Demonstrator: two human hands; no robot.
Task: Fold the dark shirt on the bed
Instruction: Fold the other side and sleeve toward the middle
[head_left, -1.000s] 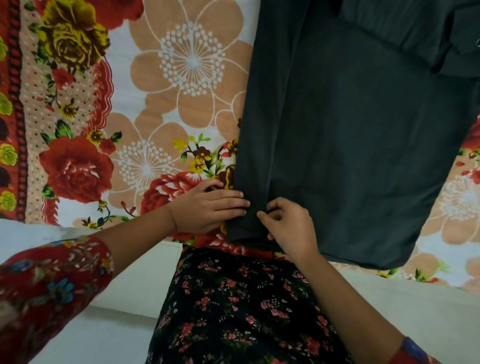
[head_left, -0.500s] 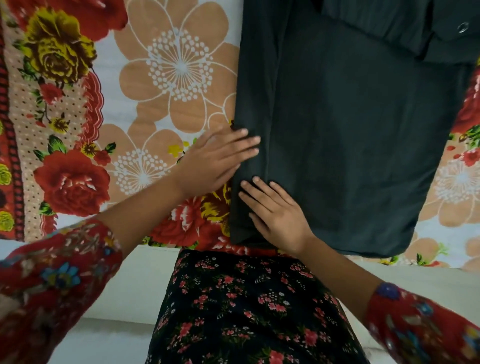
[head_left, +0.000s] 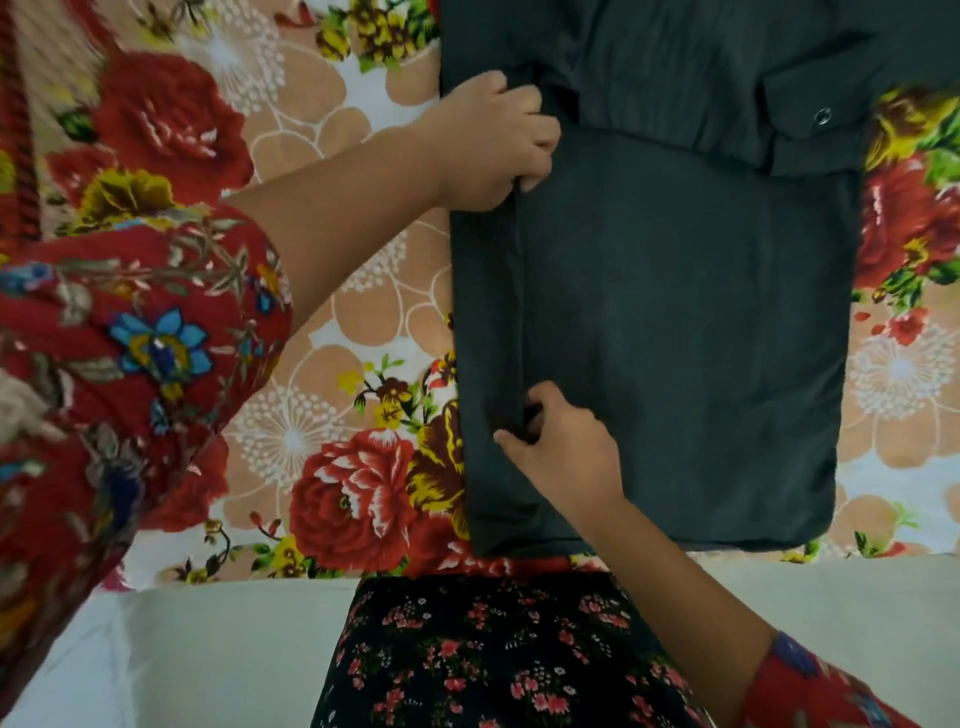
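Note:
The dark shirt (head_left: 675, 322) lies flat on the floral bedsheet (head_left: 332, 332), its hem toward me and a cuff with a snap button at the upper right. A narrow strip along its left side is folded over. My left hand (head_left: 493, 140) grips that folded left edge high up, fingers curled round the cloth. My right hand (head_left: 561, 447) pinches the same fold lower down, near the hem, between thumb and curled fingers.
The bed's white front edge (head_left: 208, 639) runs across the bottom of the view. My dark flowered skirt (head_left: 483, 654) stands against it. Flowered sheet shows to the left and right of the shirt.
My left hand moved up along the shirt's left edge and now grips it. My right hand, flat on the cloth half a second ago, now pinches the fold. The view shifted farther up the bed.

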